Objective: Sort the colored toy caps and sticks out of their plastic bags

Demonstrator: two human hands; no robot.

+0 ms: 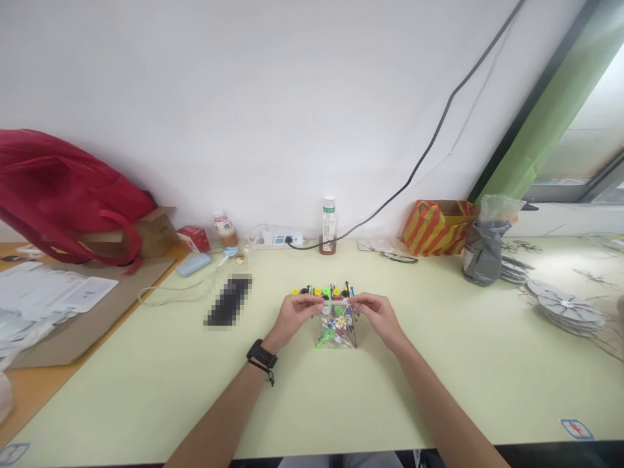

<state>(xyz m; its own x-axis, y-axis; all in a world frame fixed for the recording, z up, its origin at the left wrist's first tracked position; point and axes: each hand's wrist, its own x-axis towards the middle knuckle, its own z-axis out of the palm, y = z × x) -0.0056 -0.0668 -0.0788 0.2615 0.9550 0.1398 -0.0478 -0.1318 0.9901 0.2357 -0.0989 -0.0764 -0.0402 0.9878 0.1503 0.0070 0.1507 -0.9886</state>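
A clear plastic bag (pixel 337 330) with small colourful pieces inside hangs between my hands. My left hand (pixel 297 317) pinches its top edge at the left corner. At the right corner, my right hand (pixel 381 317) pinches the same edge between thumb and fingers. Just behind the bag, a row of small colourful parts (pixel 318 292), yellow, green, red and black, lies on the table, partly hidden by my hands and the bag. A black watch and a dark cord are on my left wrist.
On the pale green table (pixel 312 403), a blurred dark object (pixel 228 300) lies left of my hands. Behind stand a drink bottle (pixel 328 227), a power strip (pixel 279 238) and another bottle (pixel 224 231). A red backpack (pixel 63 195) is at left; a striped bag (pixel 433 227) and stacked discs (pixel 565 304) are at right.
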